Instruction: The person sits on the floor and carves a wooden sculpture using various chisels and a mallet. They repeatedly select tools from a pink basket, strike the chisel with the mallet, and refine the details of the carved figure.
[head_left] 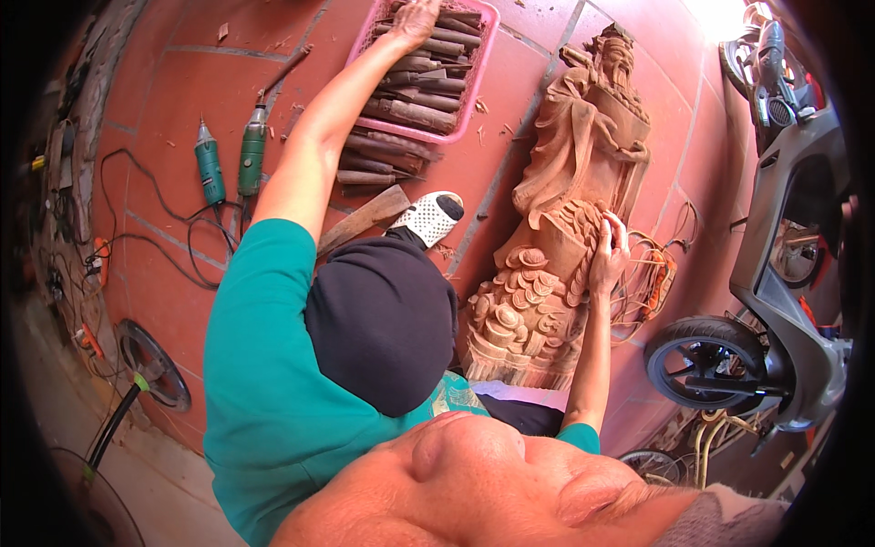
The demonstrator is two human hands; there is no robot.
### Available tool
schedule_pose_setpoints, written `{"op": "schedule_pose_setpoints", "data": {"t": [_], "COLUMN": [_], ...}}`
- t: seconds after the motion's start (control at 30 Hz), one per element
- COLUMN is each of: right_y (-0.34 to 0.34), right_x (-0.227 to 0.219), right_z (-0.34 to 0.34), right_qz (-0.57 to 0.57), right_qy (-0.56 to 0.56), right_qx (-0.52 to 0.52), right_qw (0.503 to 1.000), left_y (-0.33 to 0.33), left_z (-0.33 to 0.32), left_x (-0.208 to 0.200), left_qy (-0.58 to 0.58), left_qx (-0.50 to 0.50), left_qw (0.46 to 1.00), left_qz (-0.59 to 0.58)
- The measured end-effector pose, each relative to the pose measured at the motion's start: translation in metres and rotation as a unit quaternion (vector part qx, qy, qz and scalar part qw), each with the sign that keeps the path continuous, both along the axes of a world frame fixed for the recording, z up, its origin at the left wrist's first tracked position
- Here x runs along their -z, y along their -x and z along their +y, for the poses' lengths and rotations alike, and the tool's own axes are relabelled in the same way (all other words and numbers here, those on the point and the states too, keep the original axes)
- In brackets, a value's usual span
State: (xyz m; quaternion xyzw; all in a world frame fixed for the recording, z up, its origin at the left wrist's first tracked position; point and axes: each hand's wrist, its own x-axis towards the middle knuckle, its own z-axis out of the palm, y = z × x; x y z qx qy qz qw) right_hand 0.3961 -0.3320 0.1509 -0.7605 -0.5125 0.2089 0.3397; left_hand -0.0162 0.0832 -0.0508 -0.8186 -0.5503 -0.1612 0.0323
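My left hand (416, 22) reaches over the far end of a pink plastic basket (480, 88) filled with dark wood-carving chisels (419, 96). Its fingertips run to the upper edge of the picture, so what they touch is hidden. My right hand (609, 257) lies against the right side of a carved wooden statue (574, 173), its fingers apart and holding nothing. This statue lies on its back on the floor, a bearded robed figure with coins and ingots carved around its lower part.
More chisels (378, 162) lie beside the basket, near a flat wooden bar (365, 221) and a white perforated shoe (428, 217). Two green corded grinders (209, 164) are at left on the red tile floor (164, 100). Orange-ended cords (658, 283) and a grey motorbike (784, 264) stand right.
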Motion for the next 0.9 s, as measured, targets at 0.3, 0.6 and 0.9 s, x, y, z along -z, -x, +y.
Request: {"op": "schedule_pose_setpoints", "data": {"t": [0.3, 0.6, 0.9], "right_y": [-0.008, -0.008, -0.010], "right_x": [0.001, -0.001, -0.001], "right_z": [-0.009, -0.010, -0.012], "right_qz": [0.006, -0.005, -0.008], "right_qy": [0.003, 0.010, 0.007], "right_qx": [0.016, 0.019, 0.016], "right_qw": [1.000, 1.000, 1.000], "left_y": [0.043, 0.032, 0.013], "left_z": [-0.033, -0.099, -0.085], "left_x": [-0.059, -0.102, -0.086], "left_qy": [0.227, 0.311, 0.168], "left_qx": [0.042, 0.073, 0.101], "left_qw": [0.930, 0.900, 0.958], "left_qz": [-0.287, -0.297, -0.209]}}
